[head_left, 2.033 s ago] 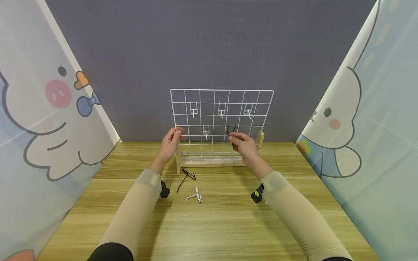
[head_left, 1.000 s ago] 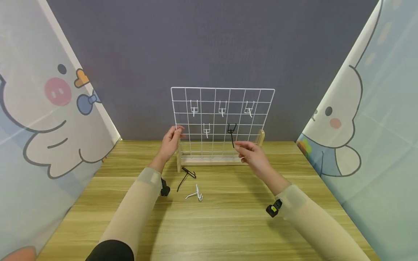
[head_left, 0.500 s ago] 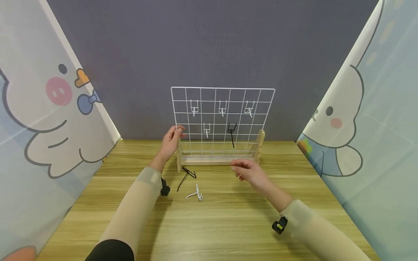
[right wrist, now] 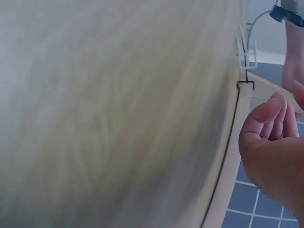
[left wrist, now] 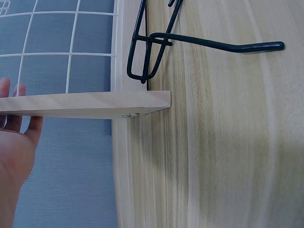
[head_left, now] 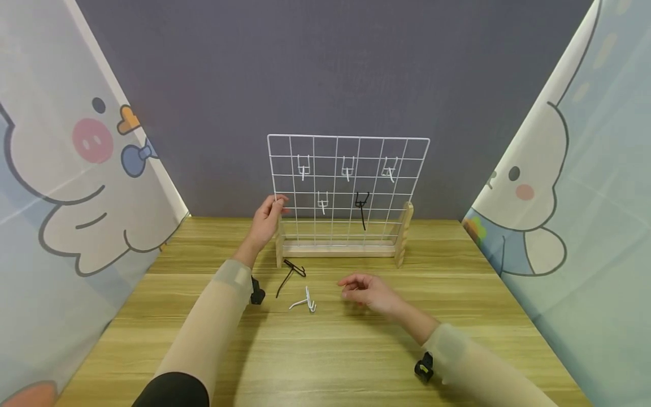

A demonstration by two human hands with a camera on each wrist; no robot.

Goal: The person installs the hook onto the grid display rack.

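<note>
Reaching for the next loose hook while the left hand grips the wire grid at its left edge.
Right hand hovers with fingers loosely curled, holding nothing; the white hook lies just beyond its fingertips, calling for a pinch, black hook slightly farther.

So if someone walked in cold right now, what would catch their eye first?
Probably the white wire grid standing in its wooden base at the back of the table, with four white hooks and one black hook hung on it. The left hand holds the grid's left edge, while the right hand hovers open beside a loose white hook and a second black hook lying on the table.
</note>
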